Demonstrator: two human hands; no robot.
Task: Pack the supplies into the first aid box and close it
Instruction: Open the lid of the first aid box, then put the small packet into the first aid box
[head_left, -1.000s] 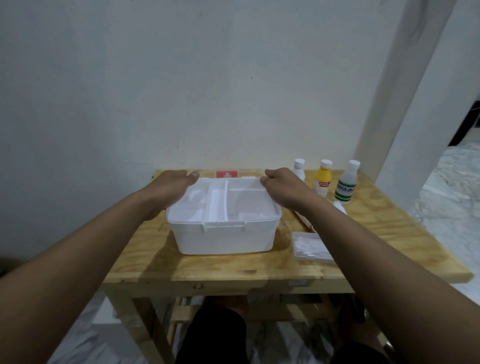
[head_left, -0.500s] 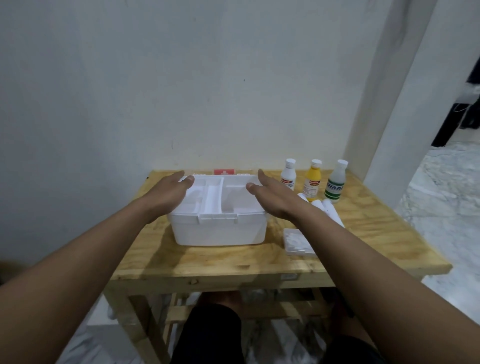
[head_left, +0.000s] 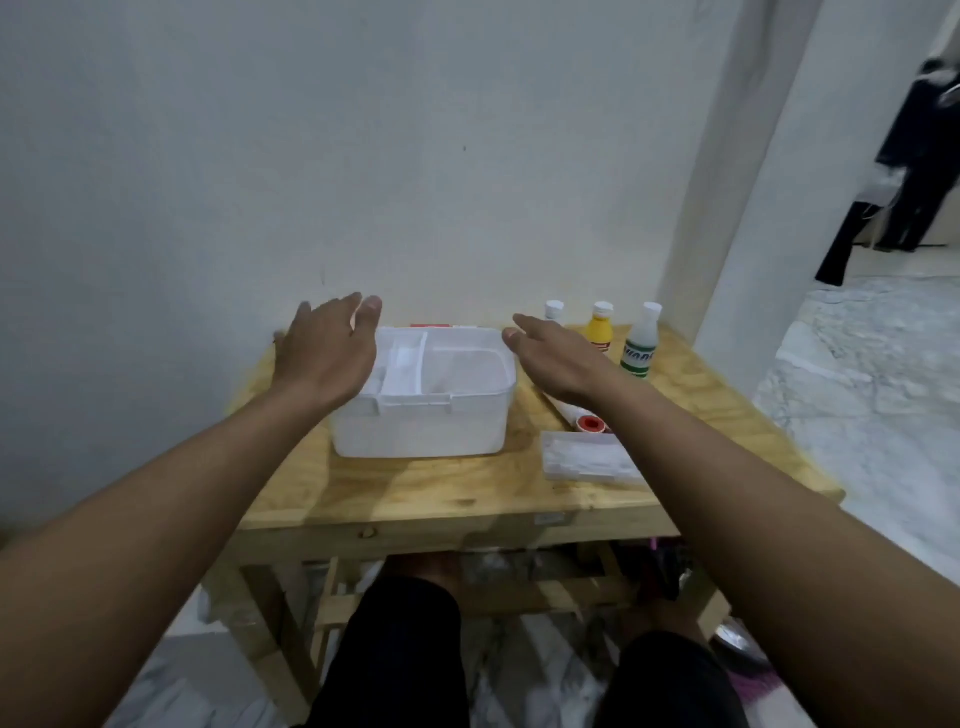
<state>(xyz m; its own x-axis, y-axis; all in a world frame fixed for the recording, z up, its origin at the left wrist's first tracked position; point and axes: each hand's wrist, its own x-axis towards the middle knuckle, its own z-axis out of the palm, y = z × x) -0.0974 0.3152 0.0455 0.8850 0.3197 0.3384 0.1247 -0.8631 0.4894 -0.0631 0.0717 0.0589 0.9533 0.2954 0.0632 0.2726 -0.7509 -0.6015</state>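
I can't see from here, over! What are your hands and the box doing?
Left hand, right hand open, empty, over first aid box. Box open, tray inside. Three bottles unpacked. Nothing blocking.

We have a single head-worn view, looking forward and down from above our own arms onto the wooden tabletop (head_left: 415, 493), which sits near and fairly central against the wall (head_left: 363, 156), our knees visible below.

We see a pale wooden worktop (head_left: 415, 491) set against a plain white wall (head_left: 363, 156). Beneath it we make out wooden legs and cross rails (head_left: 332, 613). To our right stands a white pillar (head_left: 727, 182), and past it a marbled floor (head_left: 872, 374). Dark shapes (head_left: 909, 156) show blurred in the far room.
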